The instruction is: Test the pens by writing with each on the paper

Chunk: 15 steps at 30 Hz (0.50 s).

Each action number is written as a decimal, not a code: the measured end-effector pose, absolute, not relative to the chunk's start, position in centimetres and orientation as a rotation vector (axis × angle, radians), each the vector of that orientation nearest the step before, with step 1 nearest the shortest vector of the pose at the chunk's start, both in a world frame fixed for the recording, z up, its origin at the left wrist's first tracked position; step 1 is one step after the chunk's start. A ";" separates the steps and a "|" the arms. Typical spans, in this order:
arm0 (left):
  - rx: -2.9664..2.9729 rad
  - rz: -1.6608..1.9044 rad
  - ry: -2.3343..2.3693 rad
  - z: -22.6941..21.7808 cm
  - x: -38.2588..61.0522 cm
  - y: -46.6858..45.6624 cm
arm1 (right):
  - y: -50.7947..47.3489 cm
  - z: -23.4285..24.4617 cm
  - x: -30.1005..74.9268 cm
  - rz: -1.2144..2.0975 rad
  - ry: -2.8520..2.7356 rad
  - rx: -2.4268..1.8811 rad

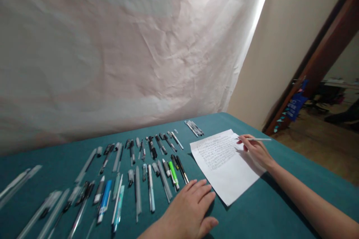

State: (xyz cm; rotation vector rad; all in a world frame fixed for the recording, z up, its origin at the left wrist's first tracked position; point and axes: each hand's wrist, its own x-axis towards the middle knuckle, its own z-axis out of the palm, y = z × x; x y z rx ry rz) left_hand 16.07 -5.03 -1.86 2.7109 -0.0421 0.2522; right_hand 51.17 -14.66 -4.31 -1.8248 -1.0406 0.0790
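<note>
A sheet of white paper (241,183), its upper part covered in lines of handwriting, lies at an angle on the table. Over the paper's right side, my right hand (255,152) is closed around a slim white pen (263,139), whose tip end is near the written lines; whether it touches the paper I cannot tell. My left hand (190,209) rests palm down with fingers spread, left of the paper's lower corner. Just beyond its fingertips lie a black pen (183,170) and a bright green pen (173,174).
Rows of pens and loose caps, among them a blue pen (104,199), spread over the left of the green-covered table (303,183). A small bundle of pens (194,128) lies beyond the paper. A pale cloth (126,52) hangs behind; a doorway stands at right.
</note>
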 end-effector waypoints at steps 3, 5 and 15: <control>2.725 0.365 -0.041 -2.1 15.5 -5.0 | -11.9 -2.8 47.3 0.146 -1.313 -1.769; 2.736 0.436 -0.028 -2.3 15.2 -4.9 | -9.2 -1.9 44.6 0.162 -1.492 -1.708; 2.782 0.783 -0.046 -5.1 15.2 -3.1 | 7.2 -1.6 39.4 0.094 -2.029 -1.725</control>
